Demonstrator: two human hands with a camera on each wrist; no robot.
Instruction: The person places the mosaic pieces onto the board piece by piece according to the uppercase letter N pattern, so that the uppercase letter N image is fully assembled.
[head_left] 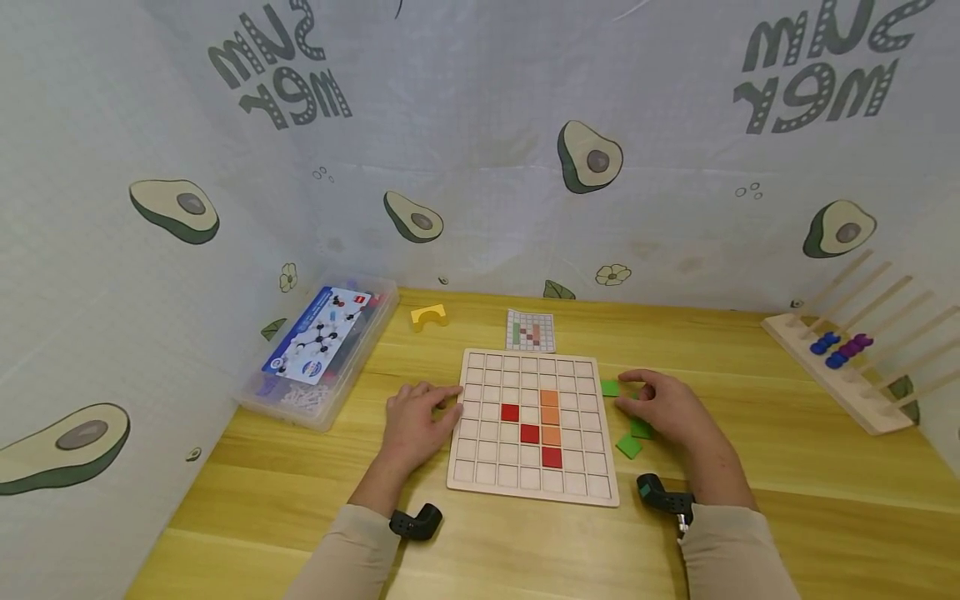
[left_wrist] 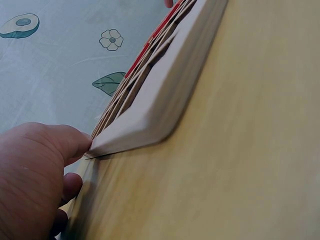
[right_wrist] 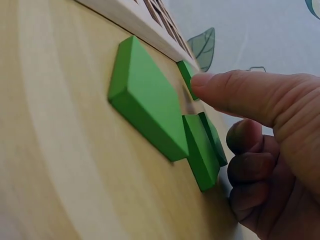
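Observation:
A wooden grid board (head_left: 495,477) lies on the table with three red tiles (head_left: 510,412) and three orange tiles (head_left: 550,415) in its squares. At its left edge is my left hand (head_left: 417,423), thumb and forefinger tips against the rim; in the left wrist view the thumb (left_wrist: 75,142) meets the board's side. My right hand (head_left: 670,410) is over several loose green tiles (head_left: 629,446) right of the board, thumb and forefinger apart. Their tips are beside a green tile (head_left: 611,388) near the rim. The right wrist view has the thumb (right_wrist: 235,90) overlapping that tile, other fingers curled.
Behind the board lies a printed pattern card (head_left: 530,332). A yellow arch block (head_left: 428,317) is at the back. To the left stands a clear plastic box (head_left: 318,350) with a molecule label; to the right, a wooden peg rack (head_left: 836,375) with blue and purple beads.

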